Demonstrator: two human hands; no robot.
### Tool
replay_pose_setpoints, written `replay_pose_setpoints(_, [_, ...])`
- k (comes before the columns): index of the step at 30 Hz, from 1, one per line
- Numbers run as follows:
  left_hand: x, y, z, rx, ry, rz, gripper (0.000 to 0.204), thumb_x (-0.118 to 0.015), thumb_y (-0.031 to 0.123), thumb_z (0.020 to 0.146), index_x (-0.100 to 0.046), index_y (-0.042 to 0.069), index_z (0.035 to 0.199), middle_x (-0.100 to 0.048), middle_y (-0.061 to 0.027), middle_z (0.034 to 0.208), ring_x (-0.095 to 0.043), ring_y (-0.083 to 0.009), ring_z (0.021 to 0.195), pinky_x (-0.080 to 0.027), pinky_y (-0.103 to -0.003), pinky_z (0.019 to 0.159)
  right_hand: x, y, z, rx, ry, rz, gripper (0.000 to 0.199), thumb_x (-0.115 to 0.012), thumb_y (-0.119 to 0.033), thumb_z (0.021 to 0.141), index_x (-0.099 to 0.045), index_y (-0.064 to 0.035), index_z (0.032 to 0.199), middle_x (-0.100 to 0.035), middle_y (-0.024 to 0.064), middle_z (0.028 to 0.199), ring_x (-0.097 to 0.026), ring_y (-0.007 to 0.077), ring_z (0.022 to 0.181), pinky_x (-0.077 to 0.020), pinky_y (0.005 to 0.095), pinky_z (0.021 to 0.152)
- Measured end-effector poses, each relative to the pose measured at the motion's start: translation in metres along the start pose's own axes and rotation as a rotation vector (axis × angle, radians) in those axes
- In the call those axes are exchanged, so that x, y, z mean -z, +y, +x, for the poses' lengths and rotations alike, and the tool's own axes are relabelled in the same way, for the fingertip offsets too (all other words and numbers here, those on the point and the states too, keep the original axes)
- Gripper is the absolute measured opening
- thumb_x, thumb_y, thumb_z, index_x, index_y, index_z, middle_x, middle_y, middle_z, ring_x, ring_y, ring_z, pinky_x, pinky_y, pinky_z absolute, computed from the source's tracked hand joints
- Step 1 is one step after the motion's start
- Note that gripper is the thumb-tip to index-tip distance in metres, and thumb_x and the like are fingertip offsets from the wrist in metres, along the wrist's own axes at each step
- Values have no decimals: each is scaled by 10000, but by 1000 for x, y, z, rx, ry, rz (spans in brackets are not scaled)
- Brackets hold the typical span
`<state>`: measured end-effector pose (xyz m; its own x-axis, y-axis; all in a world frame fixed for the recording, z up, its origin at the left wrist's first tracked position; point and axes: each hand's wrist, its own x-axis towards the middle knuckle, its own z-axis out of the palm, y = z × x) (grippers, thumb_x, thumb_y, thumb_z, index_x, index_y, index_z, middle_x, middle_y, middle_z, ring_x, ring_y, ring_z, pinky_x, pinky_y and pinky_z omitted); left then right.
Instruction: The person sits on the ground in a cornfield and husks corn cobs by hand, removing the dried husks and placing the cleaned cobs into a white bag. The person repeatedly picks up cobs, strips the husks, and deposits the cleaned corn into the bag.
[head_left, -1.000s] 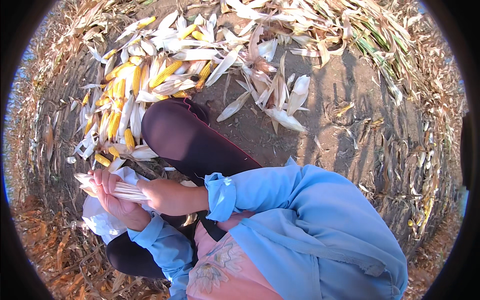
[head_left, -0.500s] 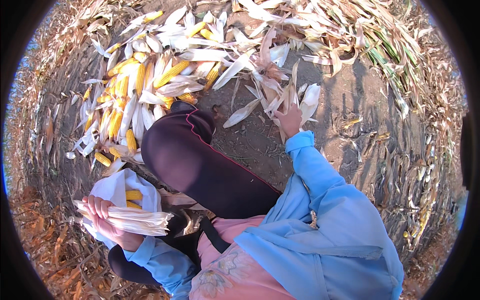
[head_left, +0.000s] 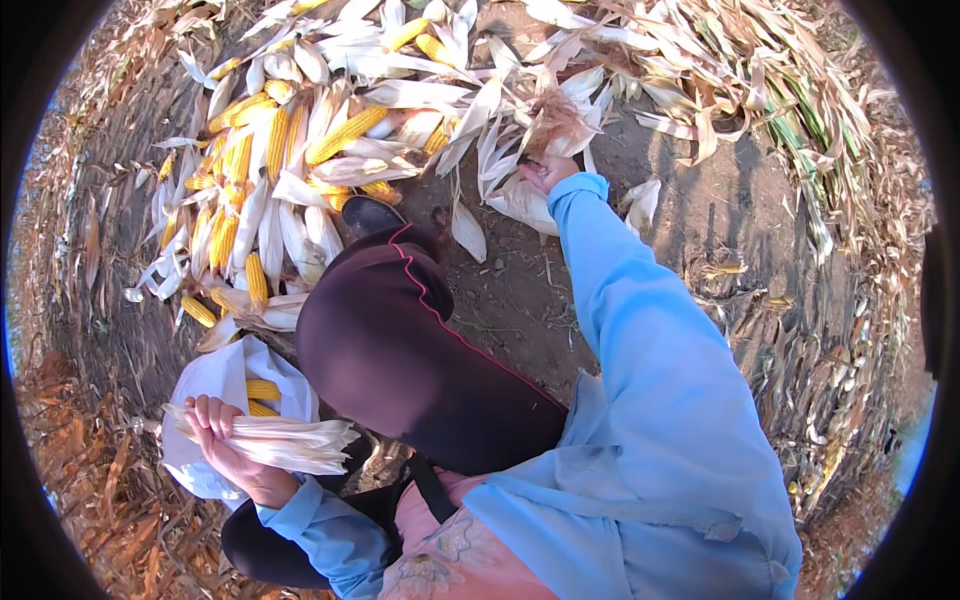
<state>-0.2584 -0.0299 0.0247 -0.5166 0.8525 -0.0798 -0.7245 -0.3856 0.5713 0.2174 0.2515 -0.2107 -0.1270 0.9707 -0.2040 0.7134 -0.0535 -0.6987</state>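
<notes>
My left hand (head_left: 228, 445) grips a bundle of pale dry corn husks (head_left: 280, 440) low at my left side, above a white sack (head_left: 215, 385) that holds yellow cobs (head_left: 262, 391). My right arm in a light blue sleeve reaches far forward. My right hand (head_left: 547, 172) rests on an unhusked ear (head_left: 535, 125) with brown silk at the edge of the husk pile; its fingers are partly hidden. My bent knee in dark trousers (head_left: 400, 340) lies between the two hands.
A heap of husked yellow corn cobs (head_left: 250, 170) mixed with white husks lies ahead on the left. Dry stalks and leaves (head_left: 800, 110) pile up at the right. Bare soil (head_left: 520, 300) shows ahead of my knee. Brown leaf litter (head_left: 90, 470) surrounds the sack.
My right hand left the husks at my left side and reached forward to the pile of unhusked ears. My left hand stayed low, still holding the husks.
</notes>
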Motion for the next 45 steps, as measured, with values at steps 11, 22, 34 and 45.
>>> replay_pose_setpoints(11, [21, -15, 15, 14, -24, -52, 128, -413, 115, 1023, -447, -7, 1036, -340, -18, 731, -301, -96, 565, -346, -228, 513, 79, -16, 83, -181, 311, 703, 556, -642, -291, 877, -452, -26, 1327, -552, 99, 1150, -579, 197, 925, -522, 330, 757])
replay_pose_setpoints(22, [-80, 152, -92, -697, -80, 578, 137, -481, 153, 1000, -493, 17, 1018, -379, -8, 764, -344, -90, 611, -357, -218, 557, -94, -21, -43, 368, -158, -42, 338, -629, -133, 896, -567, -46, 1217, -597, 92, 1118, -602, 181, 895, -480, 274, 781])
replay_pose_setpoints(34, [-14, 204, -237, -950, 344, 748, 233, -521, 196, 991, -520, -3, 1112, -460, -43, 786, -384, -89, 629, -352, -218, 560, -34, -152, 106, 310, -418, 305, 341, -596, -206, 950, -537, -38, 1240, -584, 55, 1091, -585, 157, 971, -474, 257, 831])
replay_pose_setpoints(45, [174, 158, -329, -394, 995, 1046, 149, -510, 186, 994, -546, 41, 991, -519, 22, 726, -465, -55, 598, -381, -210, 540, -6, -341, -58, 421, -739, 340, 449, -517, -246, 984, -445, -31, 1371, -559, 67, 1272, -580, 99, 975, -474, 219, 829])
